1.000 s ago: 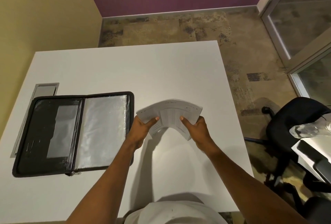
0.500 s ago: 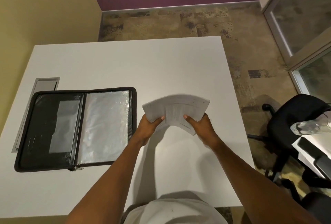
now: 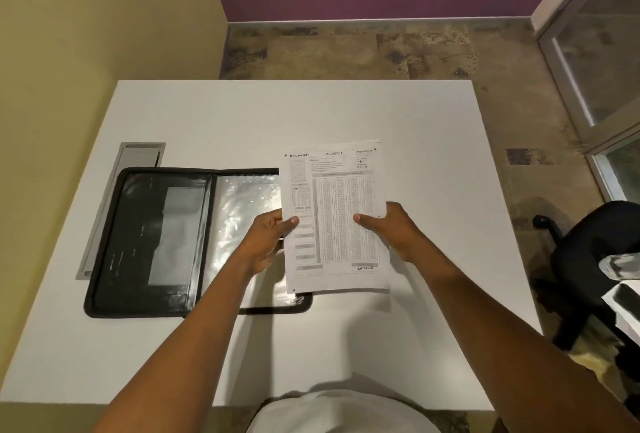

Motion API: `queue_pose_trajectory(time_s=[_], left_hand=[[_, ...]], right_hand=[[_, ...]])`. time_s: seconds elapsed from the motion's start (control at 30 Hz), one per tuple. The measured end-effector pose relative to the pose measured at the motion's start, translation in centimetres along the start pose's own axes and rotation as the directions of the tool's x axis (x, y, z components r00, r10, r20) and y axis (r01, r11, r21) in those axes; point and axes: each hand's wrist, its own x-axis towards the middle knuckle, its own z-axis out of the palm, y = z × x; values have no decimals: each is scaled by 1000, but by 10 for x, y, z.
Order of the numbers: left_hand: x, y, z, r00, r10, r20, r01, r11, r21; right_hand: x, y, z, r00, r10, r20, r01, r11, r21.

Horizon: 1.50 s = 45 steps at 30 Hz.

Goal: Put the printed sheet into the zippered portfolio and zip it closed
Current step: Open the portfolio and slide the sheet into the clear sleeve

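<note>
The printed sheet [image 3: 335,218], a white form with grids of small marks, is held face up and nearly flat above the table. My left hand [image 3: 268,242] pinches its left edge, thumb on top. My right hand [image 3: 391,230] grips its right edge, thumb lying across the print. The black zippered portfolio [image 3: 156,242] lies open on the table's left half, with a dark left panel and shiny clear sleeves on the right. The sheet's left edge overlaps the portfolio's right side and hides that corner.
A white table [image 3: 433,162] fills the middle of the view, with a grey cable hatch [image 3: 136,155] just behind the portfolio. A black office chair [image 3: 595,259] stands off the right edge. Yellow wall on the left, purple wall at the back.
The sheet was bent into an arch to the right of the portfolio; now it is straightened out, face up, and has moved left over the portfolio's right edge with both hands.
</note>
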Motion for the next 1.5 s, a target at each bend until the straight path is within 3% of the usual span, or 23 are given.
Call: queue_pose_trajectory(time_s=[0.17,0.43,0.6,0.77,0.83,0.93,1.0,1.1,1.4,1.5], left_hand=[[0,7,-61,998,-39,-51,36,998,-61],[25,20,-144,990,-104,-96,91,988,-126],[54,33,-174,984,-93,-154,85,995,-56],[94,48,-192,968,42,-248,8,980,197],[112,47,-199,939,178,-296,-44,912,409],[130,48,-209,899,387,-207,-94,631,770],[140,49,-213,901,420,-110,-123,489,863],[150,51,-215,919,395,-2,-155,364,919],[157,48,-213,892,452,24,-184,314,931],[159,47,-214,908,418,15,-174,345,922]], right_hand=[[28,-4,56,996,77,43,-78,996,32],[73,-13,132,998,61,11,-60,996,-67],[93,-12,150,994,105,-28,-105,994,0],[114,-15,154,985,124,-122,-123,992,19],[122,-12,149,978,133,-158,-133,991,6],[130,-10,140,975,136,-178,-137,991,8],[134,-10,135,969,149,-198,-146,989,31],[138,-14,130,962,160,-221,-151,987,58],[147,-18,127,965,151,-215,-136,987,85],[146,-19,126,965,149,-214,-133,987,88]])
